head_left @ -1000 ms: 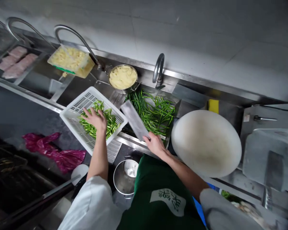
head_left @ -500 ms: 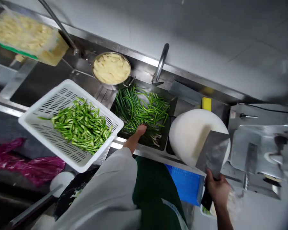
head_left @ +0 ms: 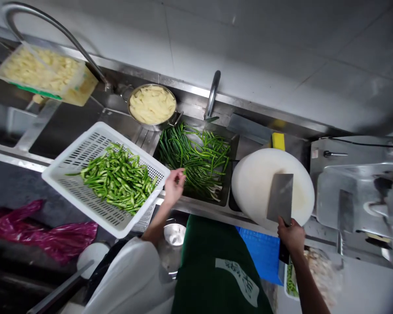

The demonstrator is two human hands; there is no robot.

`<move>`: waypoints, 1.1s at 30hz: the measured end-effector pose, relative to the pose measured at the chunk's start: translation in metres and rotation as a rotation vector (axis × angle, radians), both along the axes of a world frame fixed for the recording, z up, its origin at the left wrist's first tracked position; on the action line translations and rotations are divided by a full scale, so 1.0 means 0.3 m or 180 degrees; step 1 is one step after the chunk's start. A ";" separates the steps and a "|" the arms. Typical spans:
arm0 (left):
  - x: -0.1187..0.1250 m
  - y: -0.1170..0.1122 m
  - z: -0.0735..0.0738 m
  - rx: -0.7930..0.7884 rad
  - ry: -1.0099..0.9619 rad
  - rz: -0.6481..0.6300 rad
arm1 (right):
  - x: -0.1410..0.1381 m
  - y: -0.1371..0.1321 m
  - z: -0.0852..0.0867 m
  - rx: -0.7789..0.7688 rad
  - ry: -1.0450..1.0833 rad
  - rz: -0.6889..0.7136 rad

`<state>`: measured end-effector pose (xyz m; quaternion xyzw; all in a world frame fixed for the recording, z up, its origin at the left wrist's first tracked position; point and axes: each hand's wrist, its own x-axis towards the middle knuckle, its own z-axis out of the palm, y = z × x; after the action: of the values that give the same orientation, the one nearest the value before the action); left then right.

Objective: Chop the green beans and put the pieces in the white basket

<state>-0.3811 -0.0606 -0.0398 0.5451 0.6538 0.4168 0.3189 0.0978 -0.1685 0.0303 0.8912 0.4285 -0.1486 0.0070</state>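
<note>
My left hand (head_left: 174, 185) hovers at the near left edge of a sink basin full of long green stalks (head_left: 196, 155), fingers pinched on the end of one or two stalks. Just to its left, a white slotted basket (head_left: 81, 152) holds cut green pieces (head_left: 118, 176). My right hand (head_left: 291, 235) grips the handle of a cleaver (head_left: 280, 198), whose broad blade lies over the near edge of a round white chopping board (head_left: 258, 179).
A metal pot of pale strips (head_left: 152, 104) stands behind the basin by a tap (head_left: 212, 93). A tub of pale strips (head_left: 42, 72) sits at the far left. A magenta bag (head_left: 36, 233) lies at lower left. Steel equipment (head_left: 356, 205) fills the right, with a blue crate (head_left: 260, 250) under the board.
My left hand left the basket, dipped into the green stalks, then drew back to the basin's near edge. My right hand carried the cleaver from the basin to the chopping board.
</note>
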 end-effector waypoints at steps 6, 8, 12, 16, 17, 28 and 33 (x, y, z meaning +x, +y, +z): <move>-0.567 -0.086 0.102 -0.0855 0.1211 0.1503 | -0.003 0.028 -0.041 -0.0247 0.0126 -0.0080; -0.664 -0.119 0.120 -0.1325 0.1785 0.1440 | -0.003 0.025 -0.049 -0.0236 0.0122 -0.0080; -0.574 -0.156 0.181 -0.0546 0.2542 0.1371 | -0.012 0.026 -0.044 -0.0284 0.0133 -0.0101; -0.135 -0.076 0.127 0.0179 0.1422 0.0064 | -0.027 0.033 -0.025 -0.0290 0.0105 -0.0126; -0.005 -0.029 0.083 0.0070 0.1186 -0.0412 | -0.028 0.033 -0.023 -0.0287 0.0132 -0.0130; 0.390 0.468 -0.494 -0.2096 0.1845 -0.1384 | 0.045 0.001 -0.083 -0.0746 -0.0050 -0.0277; 0.402 0.436 -0.568 -0.2259 0.2006 -0.1583 | 0.033 -0.004 -0.077 -0.0715 -0.0106 -0.0275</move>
<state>-0.2606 0.0703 -0.2101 0.6409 0.6698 -0.1019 0.3610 0.1078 -0.1696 0.0074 0.9047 0.3703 -0.1811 0.1076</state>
